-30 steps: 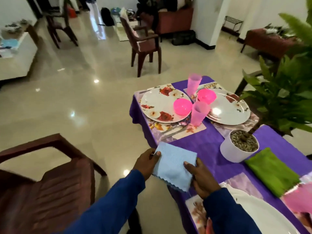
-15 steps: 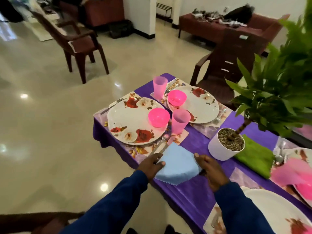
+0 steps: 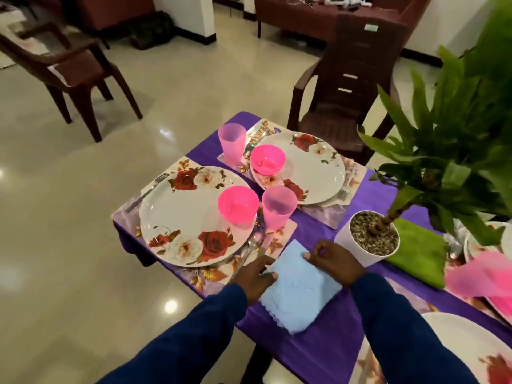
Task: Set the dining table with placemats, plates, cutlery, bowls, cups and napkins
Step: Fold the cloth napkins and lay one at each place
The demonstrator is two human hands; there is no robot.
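Head view: a folded light-blue napkin (image 3: 297, 289) is held at the near edge of the purple-clothed table (image 3: 327, 353), just beside a floral placemat (image 3: 210, 275). The left hand (image 3: 253, 277) pinches its left side, fingers together; the right hand (image 3: 336, 263) grips its far corner, fingers curled. A flowered plate (image 3: 182, 217), pink bowl (image 3: 238, 203) and pink cup (image 3: 278, 210) are set on that placemat.

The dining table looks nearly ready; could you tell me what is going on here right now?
A person is setting it. Both hands, left hand and right hand, hold a folded light blue napkin on the purple tablecloth beside the nearest floral plate. Plates, pink bowls and pink cups are already out.
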